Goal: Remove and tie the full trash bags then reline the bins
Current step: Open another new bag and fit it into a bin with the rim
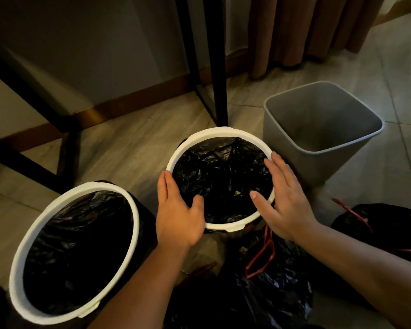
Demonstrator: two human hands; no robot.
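My left hand (179, 211) lies flat on the near-left side of the white plastic ring (221, 132) that tops the round bin in front of me. Its fingers are straight along the ring and its thumb reaches in over the crinkled black plastic liner (220, 176) – it holds nothing, only rests there. My right hand (284, 198) is the same on the right side of the ring: fingers spread and straight, palm down on the ring, thumb pointing in over the liner, gripping nothing. The liner fills the inside of this bin and runs up under the ring. Just to my left stands a second round bin with a white ring (19, 262), its own black liner (81, 252) in place. Beyond my right hand, close beside the middle bin, stands a grey square plastic bin (318, 163) with no bag in it. Under my forearms lies a full black trash bag (274, 295) with a red drawstring (261, 255) – and a second black bag with a red string (389, 225) lies farther right. All of it rests on a pale tiled floor (128, 143), with black metal table legs (217, 67) and a brown curtain (294, 32) behind.
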